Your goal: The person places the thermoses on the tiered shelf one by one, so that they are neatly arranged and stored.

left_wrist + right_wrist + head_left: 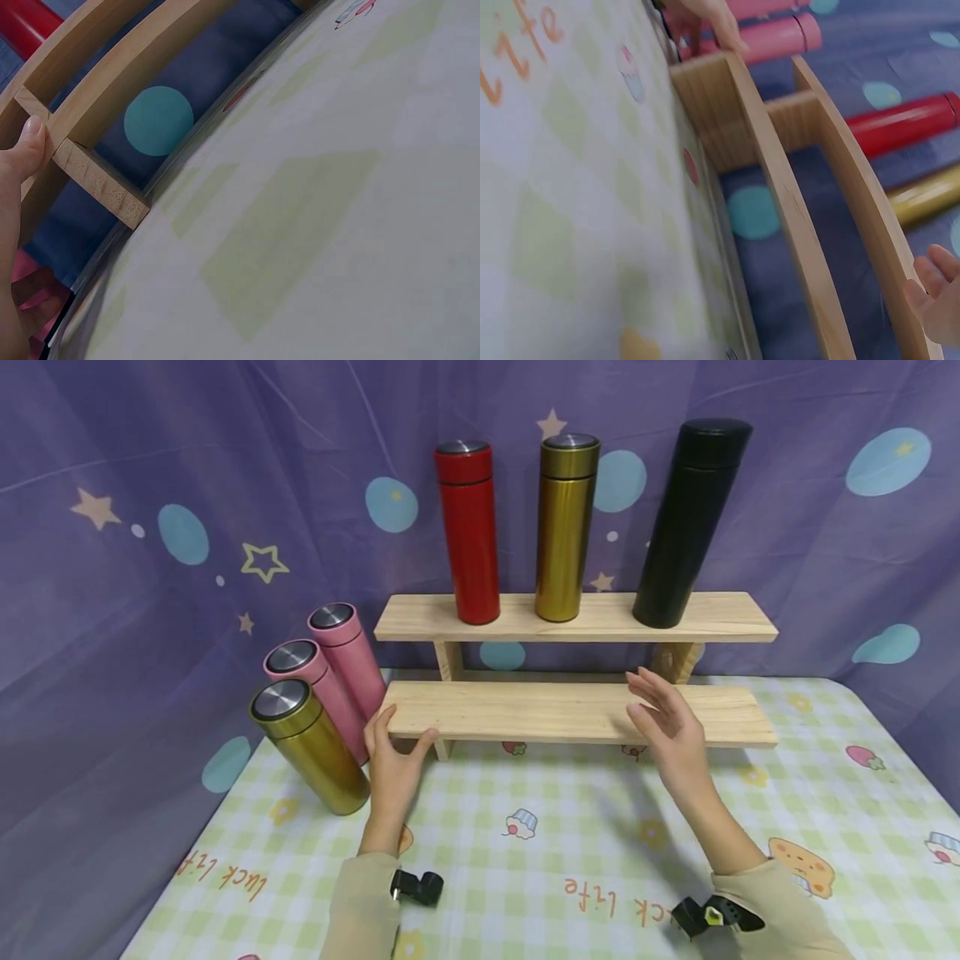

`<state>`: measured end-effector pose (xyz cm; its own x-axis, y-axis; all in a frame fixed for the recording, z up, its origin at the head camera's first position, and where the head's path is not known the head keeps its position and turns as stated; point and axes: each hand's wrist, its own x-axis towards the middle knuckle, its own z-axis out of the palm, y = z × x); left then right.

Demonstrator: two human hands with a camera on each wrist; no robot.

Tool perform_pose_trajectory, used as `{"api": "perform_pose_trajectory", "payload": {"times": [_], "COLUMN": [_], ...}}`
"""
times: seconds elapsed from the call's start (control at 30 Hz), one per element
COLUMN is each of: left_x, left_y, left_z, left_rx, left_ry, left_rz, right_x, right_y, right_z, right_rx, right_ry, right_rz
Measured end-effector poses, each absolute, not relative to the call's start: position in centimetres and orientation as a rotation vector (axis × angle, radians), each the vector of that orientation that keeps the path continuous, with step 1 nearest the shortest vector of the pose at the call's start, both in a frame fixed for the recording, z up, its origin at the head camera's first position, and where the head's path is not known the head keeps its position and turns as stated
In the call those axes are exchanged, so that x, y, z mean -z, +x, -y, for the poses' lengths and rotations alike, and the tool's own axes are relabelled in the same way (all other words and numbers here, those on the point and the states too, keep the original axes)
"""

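A two-tier wooden shelf (517, 714) stands at the back of the table. At the left end of its lower board, my left hand (395, 770) grips the corner, the thumb (31, 135) against the front edge and the fingers around the end. My right hand (678, 739) hovers in front of the lower board's right part, fingers loosely bent, holding nothing. On the upper board stand a red thermos bottle (472, 539), a gold thermos bottle (564, 539) and a black thermos bottle (688, 531).
Beside my left hand, another gold thermos bottle (318, 756) and two pink thermos bottles, one nearer (330, 693) and one farther (354, 660), stand close together. A green-checked cloth (480, 877) covers the table. Behind the shelf hangs a purple patterned curtain (300, 460).
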<state>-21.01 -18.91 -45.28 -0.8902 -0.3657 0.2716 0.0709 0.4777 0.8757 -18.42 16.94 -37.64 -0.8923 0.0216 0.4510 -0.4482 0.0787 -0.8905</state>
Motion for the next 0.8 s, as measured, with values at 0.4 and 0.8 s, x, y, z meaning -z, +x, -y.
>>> {"api": "perform_pose_trajectory", "payload": {"times": [0.4, 0.8], "left_x": [45.3, 45.4], "left_y": [-21.0, -21.1], "left_z": [18.9, 19.0], "left_rx": [1.401, 1.391], "left_ry": [0.235, 0.242], "left_rz": [2.304, 2.307], "right_x": [37.3, 37.6], "right_y": [-18.5, -18.8], "right_z": [-21.6, -25.0], "right_rx": [-1.884, -1.943], "right_ry": [0.298, 0.241], "right_rz": [1.956, 1.859]}}
